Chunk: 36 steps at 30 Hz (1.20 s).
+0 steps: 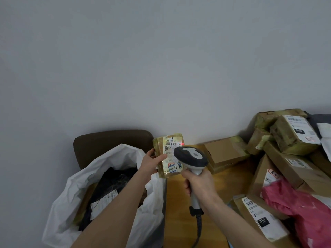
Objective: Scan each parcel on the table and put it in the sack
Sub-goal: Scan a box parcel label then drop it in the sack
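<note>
My left hand (pixel 151 162) grips a small parcel (pixel 169 154) wrapped in yellowish tape, upright, its white label facing me. My right hand (pixel 197 183) holds a grey and white barcode scanner (pixel 191 157) by its handle, the head pointed at the label. A red scan line glows at the right end of the barcode. The white sack (pixel 100 176) stands open at the lower left, beside the wooden table (pixel 180 203), with a black bag and a labelled parcel inside. Several cardboard parcels (pixel 293 135) and a pink mailer bag (pixel 302 210) are piled on the table's right.
A dark brown chair back (pixel 111 142) rises behind the sack. A plain brown box (pixel 223 151) lies against the grey wall. The scanner's black cable (pixel 198 228) hangs down over the table toward me.
</note>
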### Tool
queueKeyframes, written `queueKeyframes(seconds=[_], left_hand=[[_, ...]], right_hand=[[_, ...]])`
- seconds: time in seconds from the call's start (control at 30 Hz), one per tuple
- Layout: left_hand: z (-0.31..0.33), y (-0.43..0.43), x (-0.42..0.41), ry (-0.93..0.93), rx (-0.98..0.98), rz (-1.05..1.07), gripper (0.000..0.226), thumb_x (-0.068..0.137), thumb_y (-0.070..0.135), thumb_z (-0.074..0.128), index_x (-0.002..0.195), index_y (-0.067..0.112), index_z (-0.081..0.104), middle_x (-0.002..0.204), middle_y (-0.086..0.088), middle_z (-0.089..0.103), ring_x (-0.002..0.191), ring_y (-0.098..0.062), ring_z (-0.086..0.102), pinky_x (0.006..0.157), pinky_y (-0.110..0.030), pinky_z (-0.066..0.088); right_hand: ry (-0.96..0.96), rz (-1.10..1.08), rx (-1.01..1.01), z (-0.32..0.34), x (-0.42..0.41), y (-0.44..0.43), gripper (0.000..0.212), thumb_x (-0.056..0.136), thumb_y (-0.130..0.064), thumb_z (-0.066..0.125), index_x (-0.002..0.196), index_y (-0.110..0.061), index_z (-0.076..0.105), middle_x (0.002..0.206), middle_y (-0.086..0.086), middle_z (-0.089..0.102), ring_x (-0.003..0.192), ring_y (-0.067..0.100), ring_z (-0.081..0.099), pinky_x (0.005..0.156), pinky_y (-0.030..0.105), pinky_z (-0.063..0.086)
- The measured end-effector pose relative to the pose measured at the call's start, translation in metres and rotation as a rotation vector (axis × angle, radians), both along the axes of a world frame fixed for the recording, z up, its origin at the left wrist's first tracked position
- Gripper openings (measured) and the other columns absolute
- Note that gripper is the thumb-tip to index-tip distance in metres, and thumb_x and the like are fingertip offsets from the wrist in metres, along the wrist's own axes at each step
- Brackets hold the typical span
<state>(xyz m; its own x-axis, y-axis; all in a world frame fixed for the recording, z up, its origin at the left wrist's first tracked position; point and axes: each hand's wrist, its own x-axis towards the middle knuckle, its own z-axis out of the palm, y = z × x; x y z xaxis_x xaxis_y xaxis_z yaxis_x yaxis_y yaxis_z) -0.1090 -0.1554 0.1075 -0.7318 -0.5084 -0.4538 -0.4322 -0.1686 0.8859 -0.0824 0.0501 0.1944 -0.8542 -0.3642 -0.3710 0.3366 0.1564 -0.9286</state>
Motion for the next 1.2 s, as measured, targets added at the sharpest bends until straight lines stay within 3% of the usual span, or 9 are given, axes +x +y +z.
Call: queueKeyframes(seconds=[0.2, 0.33, 0.4, 0.6, 0.8, 0.93, 1.03, 1.1, 1.2], left_hand=[[0.014, -0.019, 0.014, 0.021, 0.076, 0.056, 0.071, 0.084, 0.025, 0.071, 0.145, 0.02, 0.034, 0.131, -0.009, 0.058, 0.114, -0.027, 0.059, 0.094, -0.047, 0.051], [0.026, -0.073, 0.051, -0.004, 0.107, 0.219, 0.048, 0.084, 0.032, 0.069, 0.128, 0.021, 0.051, 0.105, -0.004, 0.07, 0.093, -0.023, 0.068, 0.071, -0.039, 0.056], [0.022, -0.107, 0.081, -0.052, 0.119, 0.302, 0.042, 0.084, 0.036, 0.069, 0.121, 0.023, 0.056, 0.102, -0.005, 0.072, 0.091, -0.026, 0.069, 0.068, -0.041, 0.057], [-0.028, -0.165, 0.155, -0.251, 0.144, 0.453, 0.043, 0.084, 0.034, 0.071, 0.118, 0.01, 0.06, 0.102, -0.016, 0.071, 0.096, -0.035, 0.068, 0.093, -0.052, 0.051], [-0.065, -0.185, 0.145, -0.284, 0.109, 0.526, 0.027, 0.091, 0.034, 0.062, 0.105, 0.011, 0.061, 0.101, -0.014, 0.069, 0.092, -0.029, 0.066, 0.086, -0.042, 0.053], [-0.085, -0.196, 0.132, -0.435, -0.542, 0.239, 0.054, 0.095, 0.039, 0.052, 0.143, 0.018, 0.039, 0.143, -0.013, 0.044, 0.127, -0.029, 0.045, 0.103, -0.041, 0.036], [-0.093, -0.181, 0.131, -0.555, -0.902, -0.069, 0.076, 0.082, 0.065, 0.056, 0.146, 0.032, 0.032, 0.154, -0.007, 0.024, 0.14, -0.028, 0.026, 0.111, -0.047, 0.025], [-0.101, -0.171, 0.129, -0.649, -0.953, -0.302, 0.083, 0.078, 0.073, 0.052, 0.148, 0.035, 0.027, 0.155, -0.004, 0.023, 0.142, -0.026, 0.02, 0.114, -0.049, 0.02], [-0.114, -0.173, 0.129, -0.741, -0.848, -0.396, 0.081, 0.085, 0.061, 0.054, 0.151, 0.026, 0.022, 0.155, -0.005, 0.026, 0.141, -0.026, 0.025, 0.114, -0.048, 0.023]], right_hand=[[-0.035, 0.025, -0.053, -0.003, -0.022, -0.026, 0.008, 0.088, -0.013, 0.067, 0.085, -0.006, 0.066, 0.056, 0.004, 0.066, 0.045, 0.013, 0.056, 0.046, 0.024, 0.048], [-0.054, -0.012, -0.053, -0.01, -0.047, -0.067, 0.004, 0.087, -0.009, 0.066, 0.085, -0.007, 0.064, 0.058, 0.006, 0.069, 0.042, 0.01, 0.058, 0.042, 0.022, 0.047], [-0.057, -0.015, -0.019, -0.018, -0.055, -0.089, 0.009, 0.087, -0.011, 0.067, 0.092, -0.003, 0.065, 0.061, 0.006, 0.07, 0.042, 0.011, 0.058, 0.044, 0.023, 0.047], [-0.129, 0.001, 0.046, -0.05, -0.063, -0.14, 0.013, 0.086, -0.01, 0.067, 0.094, 0.001, 0.066, 0.053, 0.003, 0.067, 0.039, 0.01, 0.055, 0.043, 0.021, 0.047], [-0.184, 0.0, 0.08, -0.089, -0.06, -0.17, 0.006, 0.087, -0.011, 0.068, 0.089, -0.009, 0.063, 0.054, 0.003, 0.068, 0.039, 0.008, 0.057, 0.042, 0.021, 0.047], [-0.205, 0.0, 0.127, -0.111, -0.053, -0.188, 0.008, 0.087, -0.012, 0.069, 0.086, -0.009, 0.062, 0.057, 0.003, 0.069, 0.044, 0.01, 0.059, 0.046, 0.023, 0.048], [-0.202, 0.002, 0.151, -0.121, -0.047, -0.195, 0.008, 0.087, -0.013, 0.069, 0.086, -0.009, 0.062, 0.06, 0.003, 0.07, 0.049, 0.012, 0.061, 0.048, 0.024, 0.049], [-0.205, 0.007, 0.159, -0.125, -0.044, -0.198, 0.009, 0.087, -0.013, 0.07, 0.087, -0.009, 0.062, 0.063, 0.004, 0.071, 0.052, 0.013, 0.062, 0.05, 0.025, 0.05], [-0.201, 0.017, 0.165, -0.128, -0.044, -0.202, 0.009, 0.086, -0.013, 0.07, 0.089, -0.009, 0.062, 0.061, 0.004, 0.071, 0.05, 0.012, 0.062, 0.048, 0.024, 0.049]])
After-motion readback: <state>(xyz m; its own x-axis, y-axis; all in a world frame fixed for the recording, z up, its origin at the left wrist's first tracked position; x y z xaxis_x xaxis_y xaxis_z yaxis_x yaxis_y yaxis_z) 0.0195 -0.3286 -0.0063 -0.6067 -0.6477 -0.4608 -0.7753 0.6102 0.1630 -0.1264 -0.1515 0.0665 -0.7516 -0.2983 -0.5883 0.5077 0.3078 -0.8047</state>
